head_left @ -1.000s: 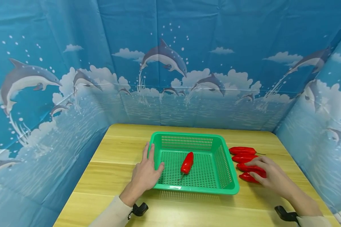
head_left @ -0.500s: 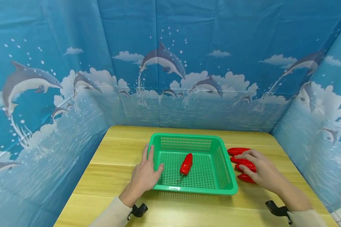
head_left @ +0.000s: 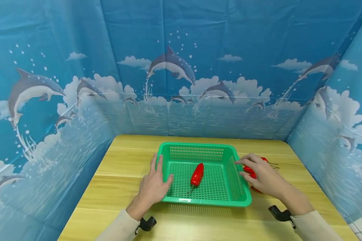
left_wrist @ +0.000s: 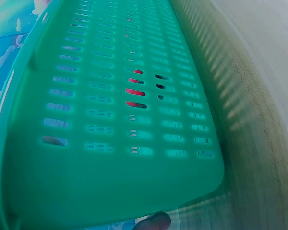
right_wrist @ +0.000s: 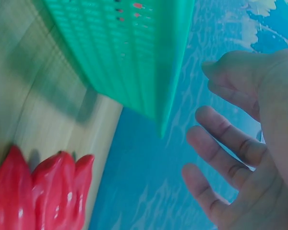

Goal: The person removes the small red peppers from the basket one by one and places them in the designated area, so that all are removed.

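Observation:
In the head view a green plastic basket (head_left: pixel 199 202) stands on the wooden table, a red pepper (head_left: pixel 197 175) lying on its slotted floor. My left hand (head_left: pixel 153 185) holds the basket's left wall, fingers along the outside and thumb over the inside. One of its fingertips (left_wrist: pixel 154 222) peeks out past the basket's end in the left wrist view. My right hand (head_left: pixel 260 175) hovers by the right rim with fingers spread and nothing in them. Behind and under it, several red peppers (right_wrist: pixel 53 191) lie side by side on the table, partly hidden by the hand in the head view.
The basket sits a little right of the middle of the wooden table (head_left: pixel 126 157). A blue cloth backdrop (head_left: pixel 199 117) with printed dolphins closes in the back and both sides. A black strap mount (head_left: pixel 280 214) sits on the right wrist and another (head_left: pixel 147 223) on the left.
My right hand has moved left from over the row of peppers to the basket's right rim, carrying nothing. My left hand, the basket and the pepper inside stay put.

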Demonstrator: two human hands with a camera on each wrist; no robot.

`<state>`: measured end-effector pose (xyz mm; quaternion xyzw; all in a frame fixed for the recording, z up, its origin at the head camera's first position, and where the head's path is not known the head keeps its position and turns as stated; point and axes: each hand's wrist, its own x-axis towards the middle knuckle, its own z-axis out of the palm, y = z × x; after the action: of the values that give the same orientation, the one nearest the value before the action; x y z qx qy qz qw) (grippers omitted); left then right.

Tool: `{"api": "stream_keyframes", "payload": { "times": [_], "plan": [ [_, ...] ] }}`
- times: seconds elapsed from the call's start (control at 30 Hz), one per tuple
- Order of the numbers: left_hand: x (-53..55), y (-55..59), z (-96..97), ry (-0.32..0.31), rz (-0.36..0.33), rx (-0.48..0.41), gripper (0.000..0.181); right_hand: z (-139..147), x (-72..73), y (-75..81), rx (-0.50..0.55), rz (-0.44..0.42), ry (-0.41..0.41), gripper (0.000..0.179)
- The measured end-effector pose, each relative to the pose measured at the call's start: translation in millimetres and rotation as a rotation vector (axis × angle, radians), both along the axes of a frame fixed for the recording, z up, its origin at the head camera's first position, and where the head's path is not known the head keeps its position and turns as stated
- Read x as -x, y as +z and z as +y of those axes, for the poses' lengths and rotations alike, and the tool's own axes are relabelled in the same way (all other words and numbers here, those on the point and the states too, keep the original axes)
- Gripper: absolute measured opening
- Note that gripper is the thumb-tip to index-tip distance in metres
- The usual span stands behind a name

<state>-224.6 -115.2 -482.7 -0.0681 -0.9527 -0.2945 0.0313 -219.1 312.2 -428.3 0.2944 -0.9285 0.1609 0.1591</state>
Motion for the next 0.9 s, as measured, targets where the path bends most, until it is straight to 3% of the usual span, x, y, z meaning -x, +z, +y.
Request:
{"api": "stream_keyframes", "payload": {
  "times": [0.23, 0.6, 0.9],
  "plan": [
    [-0.2, 1.2, -0.3, 0.000, -0.005, 0.006, 0.096, -18.3, 5.6, 7.2, -0.022, -0.108, 0.029, 0.041],
    [0.5, -0.3, -0.7, 0.001, -0.013, 0.002, 0.096, -42.5, 22.1, 14.0, -0.082, -0.197, 0.070, 0.050],
    [0.7, -0.9, -1.7, 0.006, -0.004, -0.001, 0.096, -59.0, 38.1, 15.5, -0.100, -0.350, 0.091, 0.060]
  ]
}}
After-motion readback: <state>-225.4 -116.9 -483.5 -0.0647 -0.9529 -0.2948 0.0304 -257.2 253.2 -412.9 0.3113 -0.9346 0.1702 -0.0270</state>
